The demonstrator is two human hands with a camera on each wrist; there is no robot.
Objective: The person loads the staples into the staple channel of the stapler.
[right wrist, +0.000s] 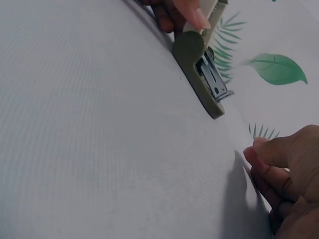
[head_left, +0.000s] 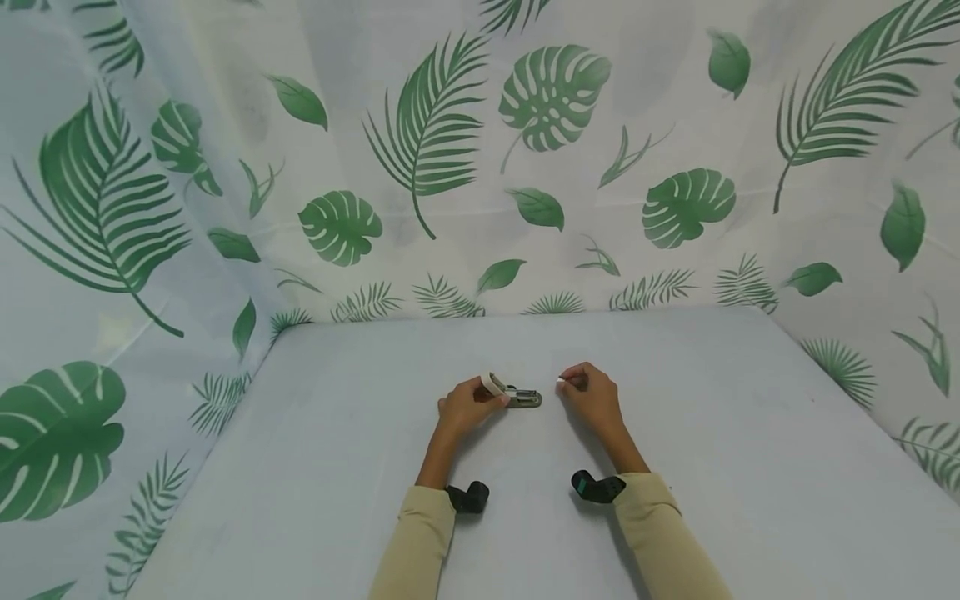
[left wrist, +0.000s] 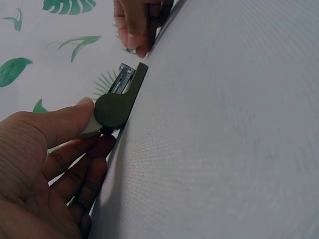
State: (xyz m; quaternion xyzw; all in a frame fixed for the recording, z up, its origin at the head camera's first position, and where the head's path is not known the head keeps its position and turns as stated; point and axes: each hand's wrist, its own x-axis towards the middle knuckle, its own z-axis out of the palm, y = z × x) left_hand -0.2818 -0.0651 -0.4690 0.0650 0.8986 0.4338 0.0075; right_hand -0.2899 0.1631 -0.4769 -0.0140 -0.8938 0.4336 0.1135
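Olive-green stapler (head_left: pixel 522 397) is lying on the pale grey counter (head_left: pixel 675 500), and it's already swung open: the cream top arm (head_left: pixel 492 383) is flipped back and you can see the bare metal staple channel (right wrist: pixel 214 79) sitting exposed. Left hand (head_left: pixel 467 406) has its fingers (left wrist: pixel 60 124) curled round the hinge end, thumb pressed on that cream lid, holding it back. Right hand (head_left: pixel 592 396) sits just beside the stapler's front tip, not touching it, fingers pinched together on something tiny and pale (could be a strip of staples, honestly too small to tell). So I'd say the opening part is done and the loading isn't: channel looks unfilled as far as I can see, and the lid isn't closed yet. Leafy green curtain (head_left: pixel 420 133) all around the back.
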